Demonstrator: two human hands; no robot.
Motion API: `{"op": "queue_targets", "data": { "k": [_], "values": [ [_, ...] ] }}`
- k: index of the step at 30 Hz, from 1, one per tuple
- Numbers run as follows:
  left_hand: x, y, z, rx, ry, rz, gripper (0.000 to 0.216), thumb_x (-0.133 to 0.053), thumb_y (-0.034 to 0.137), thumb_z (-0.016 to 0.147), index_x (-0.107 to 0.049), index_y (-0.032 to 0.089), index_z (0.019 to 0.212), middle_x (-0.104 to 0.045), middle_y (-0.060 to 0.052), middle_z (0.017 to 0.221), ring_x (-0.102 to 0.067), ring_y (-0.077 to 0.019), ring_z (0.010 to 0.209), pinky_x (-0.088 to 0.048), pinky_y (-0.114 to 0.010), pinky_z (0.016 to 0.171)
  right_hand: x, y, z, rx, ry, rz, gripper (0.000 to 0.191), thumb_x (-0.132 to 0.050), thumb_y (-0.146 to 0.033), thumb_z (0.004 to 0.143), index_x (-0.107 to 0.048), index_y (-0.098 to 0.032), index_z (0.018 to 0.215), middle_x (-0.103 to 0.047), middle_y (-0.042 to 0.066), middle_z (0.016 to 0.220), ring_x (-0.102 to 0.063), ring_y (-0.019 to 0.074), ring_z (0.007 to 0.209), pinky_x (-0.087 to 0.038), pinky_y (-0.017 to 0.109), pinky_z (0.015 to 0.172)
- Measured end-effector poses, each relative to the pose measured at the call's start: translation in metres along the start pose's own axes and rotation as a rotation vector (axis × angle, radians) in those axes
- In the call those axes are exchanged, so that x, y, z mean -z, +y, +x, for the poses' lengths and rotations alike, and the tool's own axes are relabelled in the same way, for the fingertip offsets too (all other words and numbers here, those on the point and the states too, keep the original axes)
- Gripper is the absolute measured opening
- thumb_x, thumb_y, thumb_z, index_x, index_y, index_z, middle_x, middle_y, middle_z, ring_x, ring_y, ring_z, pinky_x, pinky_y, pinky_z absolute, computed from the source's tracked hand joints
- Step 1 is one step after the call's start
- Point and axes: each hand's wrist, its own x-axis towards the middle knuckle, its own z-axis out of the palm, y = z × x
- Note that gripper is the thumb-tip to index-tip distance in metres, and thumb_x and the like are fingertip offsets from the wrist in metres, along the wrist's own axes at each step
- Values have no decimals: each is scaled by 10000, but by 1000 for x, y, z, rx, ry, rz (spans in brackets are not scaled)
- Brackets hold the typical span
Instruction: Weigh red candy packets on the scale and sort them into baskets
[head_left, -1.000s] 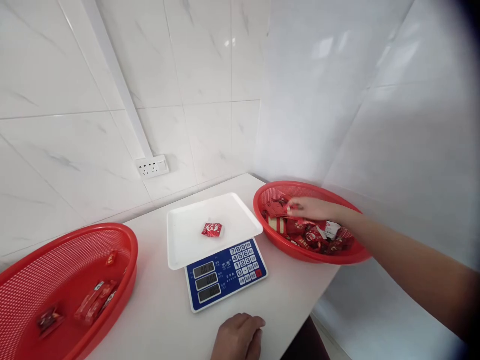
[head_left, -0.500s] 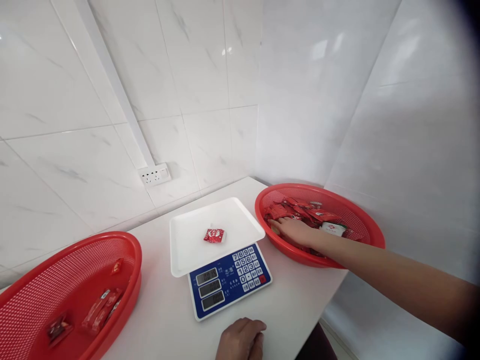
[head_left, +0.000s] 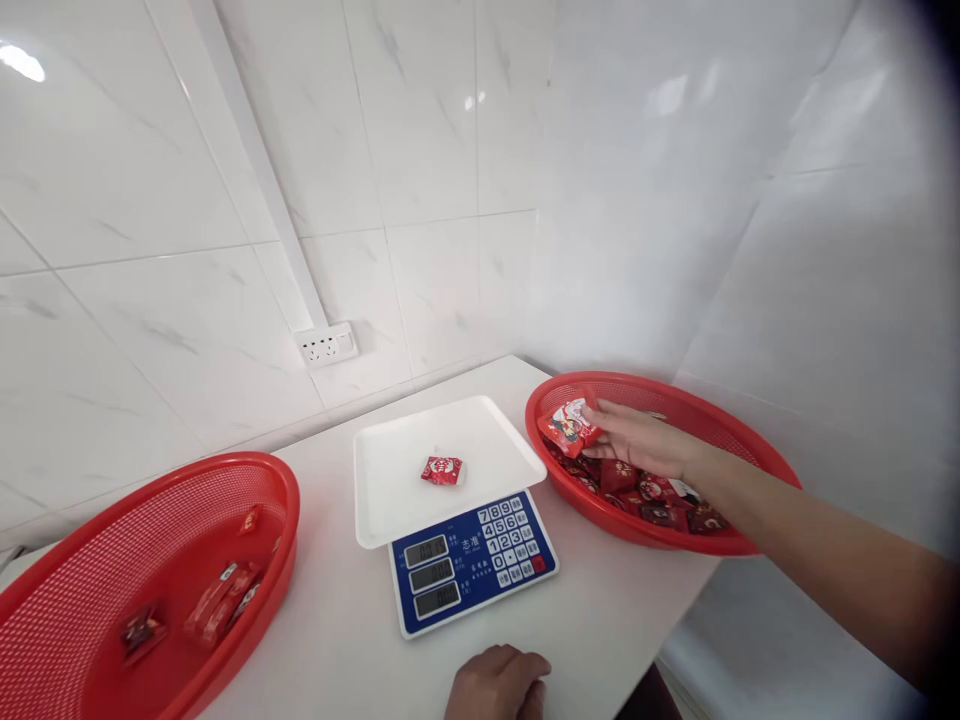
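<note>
My right hand (head_left: 637,437) grips a red snack packet (head_left: 568,424) with a white printed picture, held above the left part of the right red basket (head_left: 757,470). Beneath it lie several red and dark packets (head_left: 619,478). My left hand (head_left: 499,682) rests on the table in front of the scale, its fingers curled together and nothing visible in them. One small red packet (head_left: 442,470) lies on the white tray (head_left: 390,500) of the weighing scale (head_left: 474,560), whose blue panel has keys and three displays.
At the left stands another red basket (head_left: 56,570) with a few packets (head_left: 221,600) on its floor. Both baskets share the white table (head_left: 337,640) with the scale. A tiled wall with a socket (head_left: 328,345) rises behind.
My right hand has come up from among the packets, now with a red packet in its fingers. My left hand stays in front of the scale. The view has shifted slightly.
</note>
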Motion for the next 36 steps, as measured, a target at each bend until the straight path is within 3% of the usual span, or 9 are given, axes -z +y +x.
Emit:
{"op": "queue_targets", "data": {
  "k": [3, 6, 11, 14, 19, 23, 27, 32, 36],
  "values": [
    [2, 3, 0, 24, -8, -16, 285, -486, 129, 744, -618, 250, 966, -702, -12, 801, -671, -171, 685, -533, -235, 609, -19, 0, 1, -1, 36, -114, 250, -664, -276, 745, -548, -257, 966, -647, 12, 950, -632, 144, 805, -563, 227, 630],
    [1, 5, 0, 46, 10, -24, 278, -487, 146, 739, -626, 249, 956, -702, -16, 797, -670, -178, 685, -534, -248, 606, -41, -1, 5, 9, -5, -274, 258, -639, -327, 770, -548, -243, 996, -654, 32, 938, -630, 174, 817, -546, 236, 580],
    [0, 7, 0, 84, 32, -27, 263, -476, 156, 735, -639, 241, 923, -702, -23, 781, -666, -183, 670, -534, -260, 596, -74, -7, 18, 88, -160, -385, 401, -523, -353, 852, -468, -189, 1214, -626, 90, 1116, -613, 205, 946, -527, 287, 716],
    [5, 8, 1, 93, 0, -33, 260, -479, 157, 751, -638, 243, 938, -704, -21, 803, -668, -181, 695, -534, -255, 616, -79, -10, 27, 113, -99, -535, 581, -521, -344, 847, -310, -193, 1367, -507, 139, 1299, -594, 217, 1007, -510, 317, 787],
    [9, 8, 2, 77, -23, -21, 262, -494, 149, 758, -625, 250, 961, -701, -14, 818, -668, -175, 701, -532, -246, 618, -50, -9, 36, 275, 143, -870, 540, -517, -316, 829, -386, -197, 1340, -497, 112, 1324, -546, 232, 1103, -415, 359, 950],
    [5, 5, 1, 27, -13, -11, 276, -478, 132, 760, -610, 256, 969, -695, -7, 799, -667, -166, 691, -527, -231, 610, -6, 2, 42, 279, 198, -949, 454, -480, -304, 838, -480, -156, 1267, -545, 98, 1281, -549, 219, 1110, -427, 328, 947],
    [1, 4, 1, 13, -20, 15, 267, -466, 135, 762, -603, 256, 957, -691, -6, 786, -663, -164, 674, -525, -229, 597, 29, 25, 47, 212, 200, -1197, 450, -513, -297, 813, -513, -184, 1249, -559, 76, 1272, -535, 230, 1136, -418, 331, 957],
    [1, 4, 2, 36, -28, 9, 260, -447, 140, 773, -602, 254, 948, -690, -7, 795, -665, -163, 695, -529, -232, 617, 38, 53, 47, 191, 161, -1330, 557, -620, -154, 681, -544, -202, 1231, -523, 85, 1312, -445, 315, 1214, -358, 420, 995],
    [3, 2, 2, 49, -34, -15, 273, -439, 132, 774, -602, 249, 959, -692, -8, 806, -666, -155, 710, -526, -217, 635, 37, 54, 45, 189, 221, -1337, 514, -516, -110, 743, -515, -205, 1248, -501, 109, 1323, -496, 300, 1161, -379, 412, 955]
  ]
}}
